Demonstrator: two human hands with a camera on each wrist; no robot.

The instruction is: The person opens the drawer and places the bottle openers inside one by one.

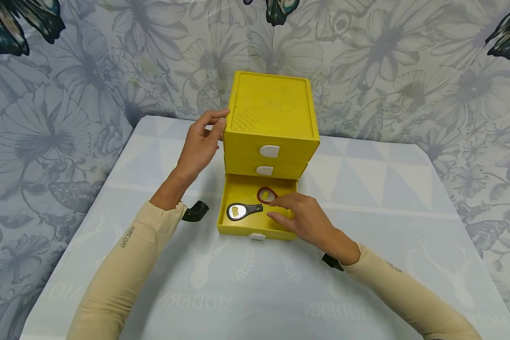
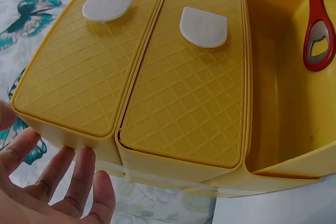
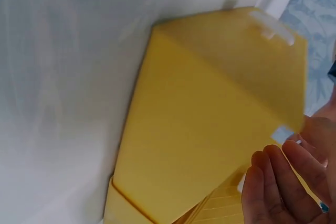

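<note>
A small yellow drawer unit (image 1: 274, 108) stands on the table with its bottom drawer (image 1: 233, 229) pulled out. In that drawer lie a black-handled bottle opener (image 1: 236, 212) and a red bottle opener (image 2: 317, 35). My left hand (image 1: 201, 144) is at the unit's left side, fingertips at its upper edge; in the left wrist view its fingers (image 2: 84, 177) are spread and loosely bent. My right hand (image 1: 310, 219) is over the drawer's right part, thumb and forefinger apart beside the red opener, whose handle it hides in the head view. Nothing shows between those fingers.
Two upper drawers with white pull tabs (image 1: 269, 151) are closed. The bottom drawer's front carries another white tab (image 1: 257, 236). A pale patterned cloth covers the table (image 1: 195, 293); a floral wall covering (image 1: 365, 61) rises behind the unit.
</note>
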